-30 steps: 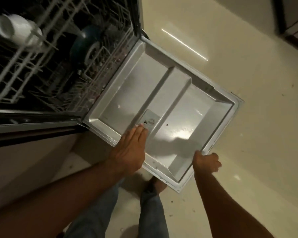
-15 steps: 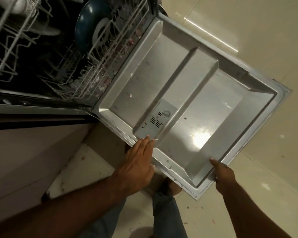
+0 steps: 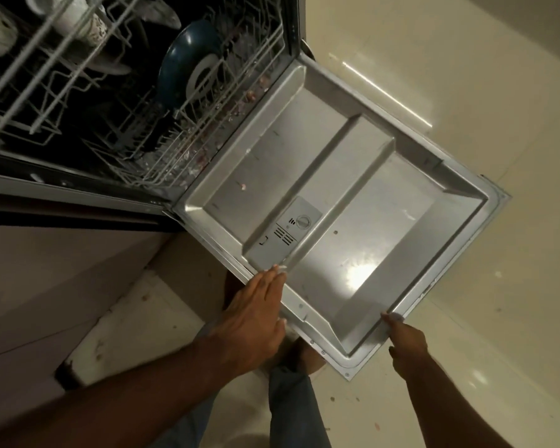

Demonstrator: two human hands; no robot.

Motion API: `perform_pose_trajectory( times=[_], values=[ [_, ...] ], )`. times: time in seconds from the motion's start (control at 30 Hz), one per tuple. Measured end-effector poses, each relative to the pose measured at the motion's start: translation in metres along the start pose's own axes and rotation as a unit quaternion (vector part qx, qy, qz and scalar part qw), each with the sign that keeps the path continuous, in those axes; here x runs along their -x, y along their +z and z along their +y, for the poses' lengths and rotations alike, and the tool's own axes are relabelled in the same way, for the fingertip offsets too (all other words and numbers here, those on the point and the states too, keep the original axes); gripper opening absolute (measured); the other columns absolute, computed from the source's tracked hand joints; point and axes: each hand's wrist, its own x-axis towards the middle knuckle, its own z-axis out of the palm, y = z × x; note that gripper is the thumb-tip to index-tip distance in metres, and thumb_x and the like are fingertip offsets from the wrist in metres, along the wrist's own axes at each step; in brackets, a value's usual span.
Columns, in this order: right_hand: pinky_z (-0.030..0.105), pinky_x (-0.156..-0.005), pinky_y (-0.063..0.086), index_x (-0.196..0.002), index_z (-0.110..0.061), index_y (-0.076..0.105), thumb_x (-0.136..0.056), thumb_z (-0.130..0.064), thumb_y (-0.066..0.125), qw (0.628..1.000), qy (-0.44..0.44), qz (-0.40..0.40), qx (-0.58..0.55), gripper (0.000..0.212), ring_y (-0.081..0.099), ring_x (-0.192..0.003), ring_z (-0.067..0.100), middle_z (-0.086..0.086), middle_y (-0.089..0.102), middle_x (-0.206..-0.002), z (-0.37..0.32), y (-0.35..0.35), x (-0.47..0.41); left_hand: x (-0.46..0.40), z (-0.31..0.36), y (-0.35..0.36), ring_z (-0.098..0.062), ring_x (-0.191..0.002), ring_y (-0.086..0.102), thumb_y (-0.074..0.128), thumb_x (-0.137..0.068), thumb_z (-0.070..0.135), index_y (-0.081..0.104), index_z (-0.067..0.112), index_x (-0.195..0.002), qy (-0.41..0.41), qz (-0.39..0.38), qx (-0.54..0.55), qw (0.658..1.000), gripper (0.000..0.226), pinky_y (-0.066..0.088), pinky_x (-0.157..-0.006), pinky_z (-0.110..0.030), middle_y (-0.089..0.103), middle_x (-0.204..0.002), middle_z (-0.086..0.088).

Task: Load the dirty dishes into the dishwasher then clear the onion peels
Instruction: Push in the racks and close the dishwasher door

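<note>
Head view, near to far: the left hand [image 3: 256, 321] lies flat with straight fingers on the dishwasher door's [image 3: 353, 202] front rim at about 6 o'clock, and the right hand [image 3: 406, 342] pinches the rim's corner at 5 o'clock. To shut it well, lift both sides evenly. At 11 o'clock a blue plate [image 3: 188, 67] stands in the lower rack [image 3: 240, 79], with cups [image 3: 72, 17] above.

The open dishwasher door [image 3: 353, 202] lies bare between both hands; beyond the left hand [image 3: 256, 321], the lower rack [image 3: 207, 124] and its blue plate [image 3: 181, 69] block entry.
</note>
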Motion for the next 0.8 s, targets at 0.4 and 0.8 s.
perform_pose_trajectory(
  times=[0.4, 0.8],
  values=[
    [0.035, -0.082, 0.053, -0.117, -0.013, 0.067, -0.084, -0.024, 0.084, 0.991, 0.015, -0.109, -0.079, 0.039, 0.067, -0.107, 0.022, 0.002, 0.074, -0.115, 0.003, 0.010, -0.030, 0.006, -0.035, 0.044, -0.012, -0.159, -0.008, 0.042, -0.107, 0.040, -0.003, 0.021, -0.166, -0.004, 0.007, -0.021, 1.000, 0.077, 0.014, -0.130, -0.038, -0.006, -0.174, 0.003],
    [0.022, -0.059, 0.053, -0.082, -0.004, 0.075, -0.067, -0.032, 0.098, 0.997, -0.076, 0.014, -0.007, 0.039, 0.066, -0.066, 0.017, 0.001, 0.072, -0.076, -0.040, -0.014, 0.135, 0.069, 0.082, -0.012, -0.019, -0.160, 0.000, 0.047, -0.105, 0.035, -0.001, 0.018, -0.166, 0.072, -0.007, -0.048, 0.996, 0.079, 0.011, -0.130, -0.040, -0.004, -0.174, -0.001]
  ],
)
